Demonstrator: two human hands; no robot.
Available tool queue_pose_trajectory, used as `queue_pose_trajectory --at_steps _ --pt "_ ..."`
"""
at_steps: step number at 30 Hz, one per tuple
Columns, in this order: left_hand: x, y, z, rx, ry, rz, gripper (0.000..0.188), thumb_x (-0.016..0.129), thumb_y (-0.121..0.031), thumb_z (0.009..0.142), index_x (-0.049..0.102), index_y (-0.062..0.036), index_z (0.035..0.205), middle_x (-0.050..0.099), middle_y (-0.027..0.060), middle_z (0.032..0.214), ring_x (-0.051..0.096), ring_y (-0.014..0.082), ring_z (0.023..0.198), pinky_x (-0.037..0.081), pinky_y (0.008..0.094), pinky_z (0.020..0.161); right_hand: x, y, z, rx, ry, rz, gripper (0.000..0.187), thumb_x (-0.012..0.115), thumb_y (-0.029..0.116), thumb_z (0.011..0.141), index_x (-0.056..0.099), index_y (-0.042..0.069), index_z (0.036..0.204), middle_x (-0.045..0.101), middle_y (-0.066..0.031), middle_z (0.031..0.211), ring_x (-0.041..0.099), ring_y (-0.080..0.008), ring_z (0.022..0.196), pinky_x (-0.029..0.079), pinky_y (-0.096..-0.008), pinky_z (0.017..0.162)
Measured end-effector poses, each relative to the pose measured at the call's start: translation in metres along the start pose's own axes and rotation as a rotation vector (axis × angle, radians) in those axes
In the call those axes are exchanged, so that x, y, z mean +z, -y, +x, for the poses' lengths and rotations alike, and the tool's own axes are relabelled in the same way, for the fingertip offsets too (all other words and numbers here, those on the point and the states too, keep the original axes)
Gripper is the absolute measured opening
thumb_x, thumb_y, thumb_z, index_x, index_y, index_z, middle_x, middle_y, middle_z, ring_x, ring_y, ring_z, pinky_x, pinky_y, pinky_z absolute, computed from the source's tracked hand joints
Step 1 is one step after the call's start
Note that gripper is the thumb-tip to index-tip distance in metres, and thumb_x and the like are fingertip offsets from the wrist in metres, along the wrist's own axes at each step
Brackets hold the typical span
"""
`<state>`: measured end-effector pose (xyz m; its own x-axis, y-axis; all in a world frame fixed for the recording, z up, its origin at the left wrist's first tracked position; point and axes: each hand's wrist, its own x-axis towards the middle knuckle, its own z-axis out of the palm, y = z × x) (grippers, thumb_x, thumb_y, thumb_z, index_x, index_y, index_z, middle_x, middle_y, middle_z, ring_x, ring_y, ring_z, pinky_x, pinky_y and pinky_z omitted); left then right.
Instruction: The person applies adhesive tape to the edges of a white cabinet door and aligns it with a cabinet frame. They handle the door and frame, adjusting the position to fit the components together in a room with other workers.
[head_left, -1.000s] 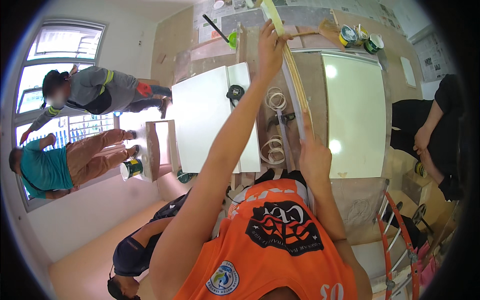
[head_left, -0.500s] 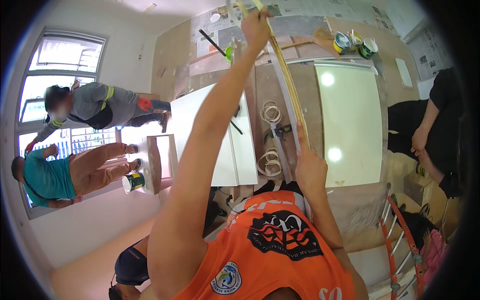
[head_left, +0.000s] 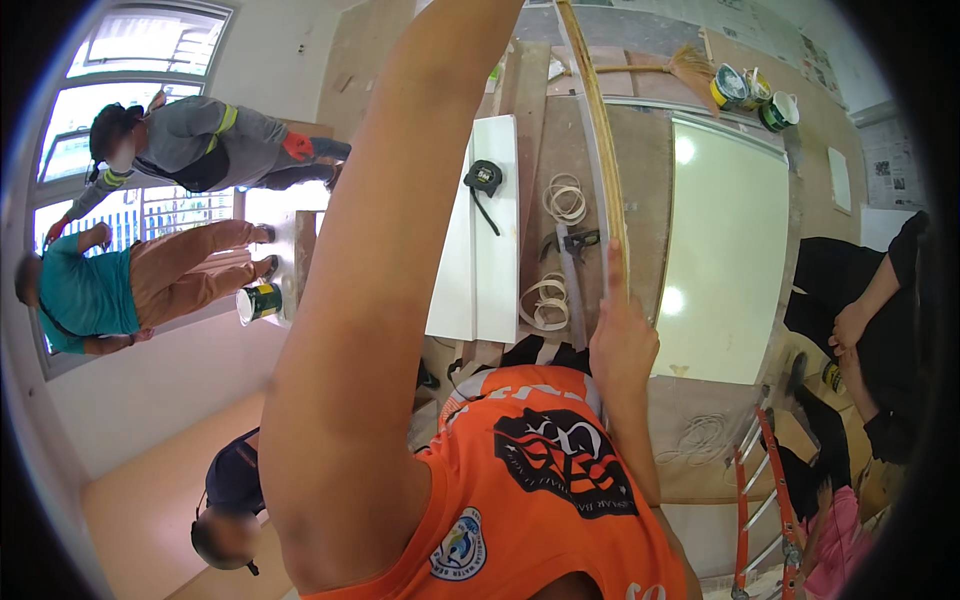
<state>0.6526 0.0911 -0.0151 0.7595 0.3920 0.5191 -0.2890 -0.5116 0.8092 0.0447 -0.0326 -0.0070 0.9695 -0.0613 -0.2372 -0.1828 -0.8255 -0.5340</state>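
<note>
A long narrow board [head_left: 606,150] runs away from me, its raw wood-coloured edge facing up and a pale face along its left side. At the near end my right hand [head_left: 622,345] is closed on the board, with the index finger stretched along the edge. My left arm reaches forward past the top of the picture, so that hand is out of sight. Left of the board lie two coils of pale strip [head_left: 566,200], with a dark clamp-like tool [head_left: 570,243] between them. A black tape measure [head_left: 482,177] rests on a white panel [head_left: 450,290].
A glossy pale panel [head_left: 722,260] lies to the right. Beyond it are a broom [head_left: 690,66] and several paint cans [head_left: 756,92]. An orange stepladder [head_left: 770,450] stands at the lower right. Other people are at the left, lower left and right; a paint can [head_left: 259,302] is at the left.
My left arm has reached farther forward, taking the hand out of the picture. The tape measure, earlier mostly behind that arm, now shows. My right hand keeps its hold at the board's near end.
</note>
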Motion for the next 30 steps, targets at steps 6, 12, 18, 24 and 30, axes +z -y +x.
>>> queue_pose_trajectory --at_steps 6,12,18,24,30 --pt "0.007 0.011 0.018 0.031 0.0 0.061 0.039 0.054 -0.026 0.1 0.071 0.0042 0.082 0.07 0.0288 0.089 0.067 0.0467 0.087 0.049 0.0541 0.082 -0.005 0.002 0.004 -0.021 -0.027 -0.05 0.083 0.054 0.0 0.093 0.026 0.034 0.163 0.067 -0.0201 0.106 0.068 -0.038 0.067 0.058 -0.0461 0.058" --pt "-0.009 0.049 0.023 0.112 -0.076 0.031 0.034 0.057 -0.027 0.098 0.07 0.0018 0.086 0.071 0.0242 0.084 0.068 0.0426 0.085 0.052 0.0517 0.083 -0.004 0.002 -0.003 -0.068 0.005 -0.035 0.083 0.057 0.002 0.092 0.026 0.032 0.163 0.067 -0.0189 0.104 0.069 -0.0353 0.068 0.056 -0.0439 0.054" --pt "-0.108 -0.024 -0.053 -0.606 0.856 -0.842 0.046 0.062 -0.04 0.1 0.064 -0.0006 0.123 0.069 0.0149 0.116 0.063 0.0301 0.108 0.05 0.048 0.096 -0.004 0.003 0.003 0.0 0.014 -0.032 0.084 0.059 0.004 0.092 0.024 0.031 0.163 0.067 -0.0194 0.101 0.068 -0.0368 0.068 0.055 -0.0459 0.057" --pt "-0.103 0.045 -0.135 0.137 0.778 -0.17 0.044 0.062 -0.039 0.099 0.066 0.0013 0.118 0.069 0.0231 0.115 0.065 0.0348 0.109 0.05 0.0455 0.095 -0.01 0.006 0.005 0.042 0.059 -0.09 0.084 0.061 0.01 0.095 0.019 0.03 0.164 0.067 -0.0237 0.088 0.067 -0.0437 0.072 0.053 -0.0519 0.063" --pt "-0.078 0.03 -0.148 0.392 0.376 -0.056 0.031 0.059 -0.029 0.097 0.068 0.0006 0.097 0.068 0.0287 0.095 0.062 0.0497 0.095 0.047 0.0572 0.083 -0.008 0.008 0.004 0.034 -0.001 -0.132 0.086 0.063 0.01 0.095 0.016 0.029 0.165 0.068 -0.0258 0.092 0.067 -0.0465 0.078 0.052 -0.0536 0.07"
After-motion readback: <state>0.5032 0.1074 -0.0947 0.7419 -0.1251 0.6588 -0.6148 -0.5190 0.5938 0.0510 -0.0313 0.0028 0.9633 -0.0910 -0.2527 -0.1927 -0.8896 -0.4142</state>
